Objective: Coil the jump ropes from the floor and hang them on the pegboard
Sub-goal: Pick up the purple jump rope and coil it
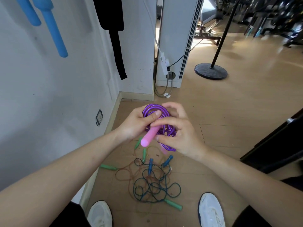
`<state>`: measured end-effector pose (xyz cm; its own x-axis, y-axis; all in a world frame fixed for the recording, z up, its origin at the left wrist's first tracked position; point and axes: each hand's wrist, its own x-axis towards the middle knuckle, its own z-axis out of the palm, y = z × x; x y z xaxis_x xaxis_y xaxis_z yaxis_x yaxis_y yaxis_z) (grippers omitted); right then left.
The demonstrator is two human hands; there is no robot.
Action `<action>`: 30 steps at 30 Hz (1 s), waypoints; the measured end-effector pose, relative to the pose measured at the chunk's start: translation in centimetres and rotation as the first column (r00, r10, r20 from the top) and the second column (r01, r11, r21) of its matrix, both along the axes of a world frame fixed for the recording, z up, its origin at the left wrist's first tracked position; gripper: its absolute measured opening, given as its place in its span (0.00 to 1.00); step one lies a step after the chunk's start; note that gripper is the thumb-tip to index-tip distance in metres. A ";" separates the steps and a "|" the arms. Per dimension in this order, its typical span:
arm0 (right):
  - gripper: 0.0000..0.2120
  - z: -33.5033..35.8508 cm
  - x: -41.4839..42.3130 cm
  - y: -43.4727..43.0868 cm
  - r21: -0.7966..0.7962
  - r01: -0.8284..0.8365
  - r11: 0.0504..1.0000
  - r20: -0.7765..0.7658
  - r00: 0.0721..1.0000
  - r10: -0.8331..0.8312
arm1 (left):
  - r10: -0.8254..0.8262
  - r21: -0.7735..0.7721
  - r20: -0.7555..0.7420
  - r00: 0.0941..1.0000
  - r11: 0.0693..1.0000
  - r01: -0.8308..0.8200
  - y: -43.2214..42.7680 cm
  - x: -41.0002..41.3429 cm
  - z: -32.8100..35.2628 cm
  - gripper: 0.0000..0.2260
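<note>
Wooden floor [229, 112] in a light tone fills most of the room, and a white wall [49, 95] stands on the left side with a pale baseboard at its foot. Behind, a white cabinet-like unit [177, 38] stands in the corner, and a black stand with a round base [211, 71] is well apart on the floor to the right. On the wall hang two blue foam handles [54, 33] and a black strap [117, 43].

The person stands with two white shoes [210, 210] apart, and between them on the floor lies a tangled pile of thin ropes [152, 182], dark green and brown, with green handles [173, 204] and blue handles [150, 163] mixed in it.

Above this pile, in the air, both hands hold a purple rope [157, 110] that is already wound in several loops. The left hand [136, 123] is closed around the coil from the left, the thumb pressing on top of the loops. The right hand [178, 135] grips the same coil from the right; its fingers [165, 123] curl over the loops and touch the upper end of a pink handle [148, 137]. This handle points down toward the person, between the two hands. A second pink piece shows only a little under the right hand, too blurred to tell more.
</note>
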<state>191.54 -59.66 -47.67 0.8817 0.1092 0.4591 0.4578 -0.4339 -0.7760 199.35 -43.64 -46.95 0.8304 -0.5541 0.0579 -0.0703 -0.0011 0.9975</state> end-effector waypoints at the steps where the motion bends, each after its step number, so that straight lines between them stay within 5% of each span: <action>1: 0.16 0.0 0.1 -0.1 -0.029 -0.006 1.000 -0.001 1.000 0.006 | -0.004 0.001 -0.015 1.000 1.000 0.004 0.1 0.1 -0.1 0.07; 8: 0.10 0.2 0.2 -0.2 -0.094 0.006 0.996 0.018 1.000 -0.005 | 0.015 0.035 -0.048 0.999 0.999 -0.013 -0.1 0.2 -0.5 0.10; 15: 0.15 1.7 0.0 -2.3 -0.099 -0.050 0.994 0.081 0.995 0.058 | 0.106 0.052 -0.121 0.987 0.994 -0.101 1.4 2.1 -0.9 0.12; 18: 0.15 2.3 0.2 -3.8 -0.149 -0.161 0.976 -0.029 0.987 0.158 | 0.110 0.067 -0.092 0.990 0.992 -0.104 1.7 2.4 -0.9 0.11; 23: 0.23 2.8 0.3 -5.6 -0.240 -0.327 0.914 -0.421 0.883 0.205 | 0.057 0.093 -0.010 0.998 0.994 -0.056 2.0 2.2 -0.6 0.09; 25: 0.26 2.6 0.3 -5.6 -0.195 -0.313 0.930 -0.528 0.832 0.169 | 0.045 0.109 0.005 0.999 0.993 -0.045 1.8 2.0 -0.5 0.08; 28: 0.07 1.8 0.1 -4.2 -0.142 -0.216 0.966 -0.566 0.818 0.100 | 0.021 0.142 0.024 0.999 0.990 -0.025 1.6 1.7 -0.4 0.09; 30: 0.13 0.8 0.0 -2.8 -0.163 -0.142 0.976 -0.539 0.842 0.033 | 0.014 0.160 0.060 0.998 0.987 -0.024 1.2 1.4 -0.5 0.10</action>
